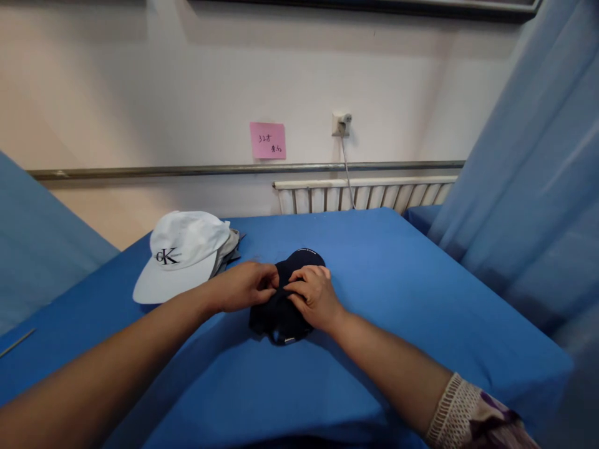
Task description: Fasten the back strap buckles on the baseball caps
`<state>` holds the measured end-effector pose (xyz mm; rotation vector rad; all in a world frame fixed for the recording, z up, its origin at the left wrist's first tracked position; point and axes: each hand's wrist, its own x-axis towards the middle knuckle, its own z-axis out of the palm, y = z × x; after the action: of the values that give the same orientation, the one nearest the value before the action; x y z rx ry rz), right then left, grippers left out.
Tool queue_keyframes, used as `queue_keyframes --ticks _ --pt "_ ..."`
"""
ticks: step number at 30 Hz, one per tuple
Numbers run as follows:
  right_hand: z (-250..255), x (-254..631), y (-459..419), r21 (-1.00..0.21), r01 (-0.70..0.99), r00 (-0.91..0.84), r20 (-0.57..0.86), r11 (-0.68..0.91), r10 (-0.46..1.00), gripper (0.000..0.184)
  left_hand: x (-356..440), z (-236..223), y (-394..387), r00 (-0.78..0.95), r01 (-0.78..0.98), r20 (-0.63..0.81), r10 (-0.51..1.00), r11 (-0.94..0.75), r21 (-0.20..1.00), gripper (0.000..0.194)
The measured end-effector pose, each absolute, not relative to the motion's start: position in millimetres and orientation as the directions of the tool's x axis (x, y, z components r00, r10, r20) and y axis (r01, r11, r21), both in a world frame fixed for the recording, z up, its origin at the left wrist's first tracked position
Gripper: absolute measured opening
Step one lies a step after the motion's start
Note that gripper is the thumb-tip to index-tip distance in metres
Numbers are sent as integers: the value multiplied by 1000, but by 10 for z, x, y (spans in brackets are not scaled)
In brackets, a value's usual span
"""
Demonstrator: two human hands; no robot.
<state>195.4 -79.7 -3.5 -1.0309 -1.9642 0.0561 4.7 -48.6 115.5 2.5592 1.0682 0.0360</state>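
A black baseball cap [283, 318] lies on the blue-covered table in front of me, its brim pointing away and its back strap facing me. My left hand [248, 285] is closed on the left side of its crown, thumb and fingers pinching the cloth. On the right side of the crown, my right hand [316, 296] grips the fabric with bent fingers. The two hands nearly meet over the cap's top. Left of them sits a white cap [187, 240] with black "CK" letters, resting on grey and dark caps [229, 249] that show behind it.
The blue table cover [374, 262] stretches to the wall. A thin stick [17, 343] lies at the left edge. Blue curtains [528, 168] hang on both sides. Beyond the table are a radiator [365, 196], a metal rail [187, 169], a plugged socket [341, 125] and a pink note [267, 140].
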Motion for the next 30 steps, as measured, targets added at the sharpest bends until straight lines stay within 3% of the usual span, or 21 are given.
queue_keyframes --ticks 5,13,18,22,26,30 --pt "-47 1964 -831 -425 627 -190 730 653 657 24 7 1100 -506 698 686 -114 707 -615 389 30" --pt "-37 1954 -845 -420 604 -158 770 677 618 17 138 946 -431 650 652 -219 728 -386 653 29" --pt "-10 2071 -815 -487 536 -108 770 689 629 26 111 1121 -354 623 626 -144 769 -379 682 30" --pt "1 2266 -770 -571 468 2 764 674 646 22 46 1357 -289 603 694 -132 787 -436 574 29" --pt "-49 2389 -690 -636 407 86 741 655 666 15 91 1523 -300 630 744 -52 775 -583 326 19" --pt "-105 2441 -605 -651 417 125 732 634 669 13 234 1676 -394 755 654 -25 655 -749 105 12"
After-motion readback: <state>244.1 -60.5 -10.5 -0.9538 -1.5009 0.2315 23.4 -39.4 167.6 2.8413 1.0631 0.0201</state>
